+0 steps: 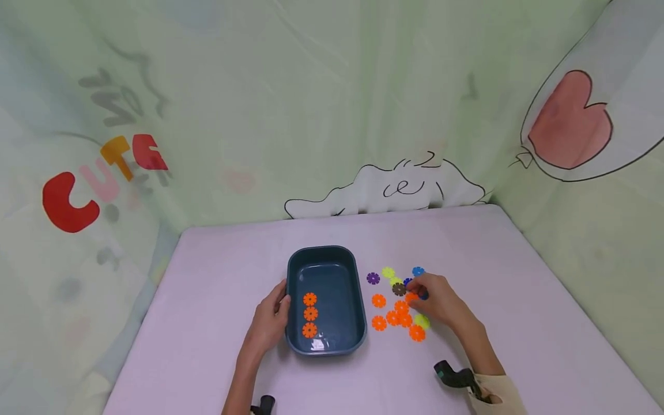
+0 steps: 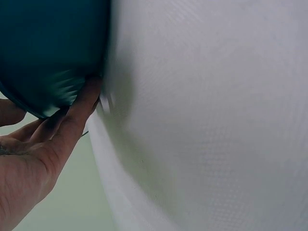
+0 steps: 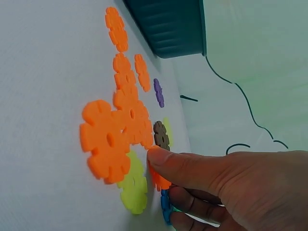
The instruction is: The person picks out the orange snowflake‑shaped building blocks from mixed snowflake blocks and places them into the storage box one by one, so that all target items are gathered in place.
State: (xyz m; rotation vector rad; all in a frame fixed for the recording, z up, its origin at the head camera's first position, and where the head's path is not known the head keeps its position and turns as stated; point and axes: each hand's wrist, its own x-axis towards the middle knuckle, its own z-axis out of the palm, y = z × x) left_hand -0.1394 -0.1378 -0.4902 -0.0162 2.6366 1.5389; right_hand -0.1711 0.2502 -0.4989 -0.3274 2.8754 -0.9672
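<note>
Tray (image 1: pixel 327 276) and pinched orange disc (image 3: pixel 160 182) were side by side but well apart: the disc was right of the tray, with loose orange discs (image 1: pixel 379 301) on the surface (image 1: pixel 223 271) between them. The right hand (image 1: pixel 441 302) was by far the nearer, its grip pinching that disc with the thumb across one face and fingers behind. The leftward gap from this grip to the tray's right wall looked like the relation that mattered most. The left hand (image 1: pixel 271 317) was on the tray's opposite side, its grip closed about the left wall.

Round and notched, the pinched disc had no long axis and pointed no particular way; whether it touched the surface could not be told. The tray's long axis ran near to far, away from the person. Inside, three orange discs (image 1: pixel 310 314) lay in a row near the left wall, roughly parallel to that axis. A brown disc (image 1: pixel 399 289) lay just left of the right fingertips.
</note>
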